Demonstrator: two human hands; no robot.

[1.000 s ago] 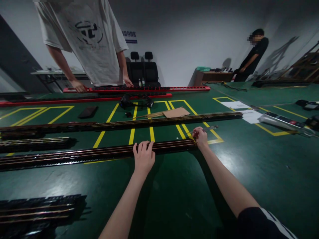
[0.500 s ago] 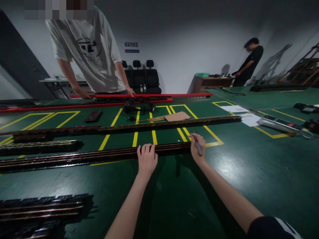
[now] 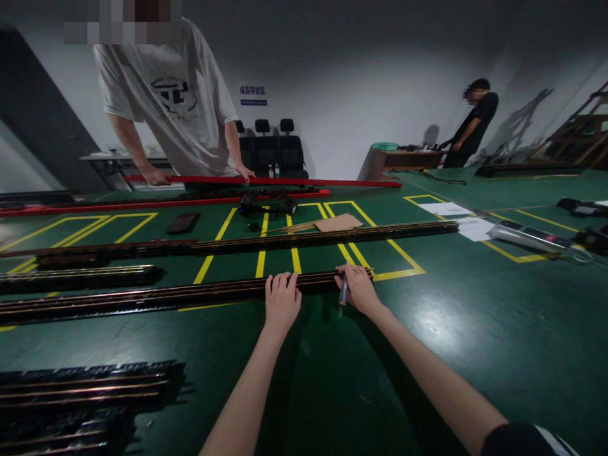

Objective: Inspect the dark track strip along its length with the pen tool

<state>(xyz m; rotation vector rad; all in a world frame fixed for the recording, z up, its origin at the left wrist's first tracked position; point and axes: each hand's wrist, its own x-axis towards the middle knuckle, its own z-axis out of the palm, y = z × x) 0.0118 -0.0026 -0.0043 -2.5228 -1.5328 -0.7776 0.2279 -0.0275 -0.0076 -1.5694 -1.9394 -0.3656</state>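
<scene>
A long black rail with copper-coloured strips (image 3: 190, 296) runs from the left edge to the middle of the green table (image 3: 427, 373). My left hand (image 3: 284, 299) rests on it near its right part, fingers curled over the far edge and closed round it. Close to the rail's right end is my right hand (image 3: 358, 288), its fingers closed on a small pen-like tool (image 3: 343, 290) that points down toward me. The fingertips of that hand are at the rail's top; whether they touch it is unclear.
Behind lies another long dark rail (image 3: 323, 238), with cardboard (image 3: 338, 222) and a black headset (image 3: 266, 203) beyond. More rails (image 3: 80, 392) lie at the lower left. Across the table a person in a white shirt (image 3: 166, 95) holds a red bar (image 3: 285, 182). White paper (image 3: 475, 228) lies right.
My right hand has moved left along the rail with the tool, which now points more straight down, and the rail's right end shows. The person opposite has shifted the red bar slightly.
</scene>
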